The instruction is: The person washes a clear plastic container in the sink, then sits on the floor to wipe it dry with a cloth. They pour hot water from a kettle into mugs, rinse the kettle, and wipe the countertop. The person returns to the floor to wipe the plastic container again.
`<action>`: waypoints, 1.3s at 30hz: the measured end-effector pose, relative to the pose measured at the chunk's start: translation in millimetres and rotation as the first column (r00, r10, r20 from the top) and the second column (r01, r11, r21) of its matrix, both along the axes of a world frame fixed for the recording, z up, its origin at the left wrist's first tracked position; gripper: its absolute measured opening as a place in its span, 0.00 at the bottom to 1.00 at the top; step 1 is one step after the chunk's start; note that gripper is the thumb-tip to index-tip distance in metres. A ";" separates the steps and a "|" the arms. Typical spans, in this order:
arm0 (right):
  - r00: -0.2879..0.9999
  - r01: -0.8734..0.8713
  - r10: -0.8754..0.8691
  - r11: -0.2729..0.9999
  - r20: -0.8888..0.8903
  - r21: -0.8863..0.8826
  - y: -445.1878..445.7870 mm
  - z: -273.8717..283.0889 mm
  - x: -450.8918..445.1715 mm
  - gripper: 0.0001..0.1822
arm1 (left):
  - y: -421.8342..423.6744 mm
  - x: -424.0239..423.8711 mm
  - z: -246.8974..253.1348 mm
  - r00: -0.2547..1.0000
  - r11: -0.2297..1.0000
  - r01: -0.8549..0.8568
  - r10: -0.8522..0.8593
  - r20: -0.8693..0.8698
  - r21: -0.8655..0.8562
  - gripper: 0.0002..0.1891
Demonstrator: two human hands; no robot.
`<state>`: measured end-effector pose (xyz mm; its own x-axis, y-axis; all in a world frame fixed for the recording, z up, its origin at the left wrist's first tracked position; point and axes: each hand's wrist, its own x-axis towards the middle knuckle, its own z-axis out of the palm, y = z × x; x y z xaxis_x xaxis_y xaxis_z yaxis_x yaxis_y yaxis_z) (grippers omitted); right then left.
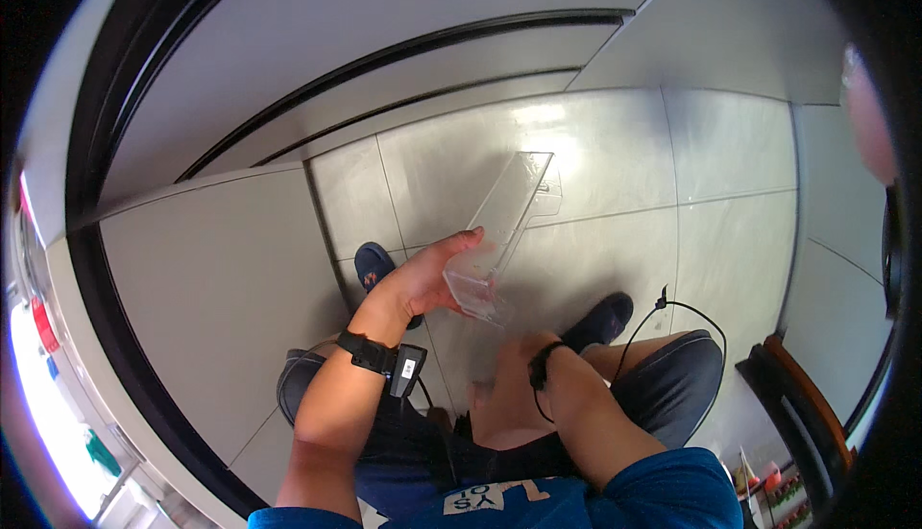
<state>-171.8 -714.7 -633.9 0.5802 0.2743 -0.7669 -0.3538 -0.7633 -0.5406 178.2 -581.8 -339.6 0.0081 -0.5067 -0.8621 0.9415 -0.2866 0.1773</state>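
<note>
My left hand (432, 277) grips the near end of a clear plastic bin (504, 198), its thumb laid over the side wall. The bin is held tilted above the tiled floor, its far end pointing up and away from me. Below and right of the bin's near end is my right hand (522, 356), blurred and apart from the bin. Its fingers are too smeared to show whether they hold anything. A tan surface (508, 417) lies just under that hand; what it is cannot be made out.
White cabinet fronts (403, 61) with black strips line the far side, with a white panel (216, 298) at left. My slippers (374, 264) rest on the floor tiles (605, 255). A black cable (722, 356) loops by my right knee. Dark wooden furniture (799, 414) stands at right.
</note>
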 end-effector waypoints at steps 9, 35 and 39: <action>0.987 0.104 -0.067 0.958 -0.143 0.268 -75.2 142.1 295.5 0.11 | 14.5 -29.5 29.4 0.984 0.977 -0.112 0.134 0.116 -0.181 0.42; 0.262 0.239 -0.777 0.627 0.573 0.741 -52.3 487.1 188.6 0.15 | 36.2 -127.9 118.5 0.831 0.501 -0.073 0.508 0.224 -0.863 0.47; 0.087 0.116 -0.588 0.808 0.804 0.578 -49.4 461.0 215.9 0.13 | 23.7 -127.0 117.7 0.855 0.470 -0.138 0.500 0.135 -0.872 0.47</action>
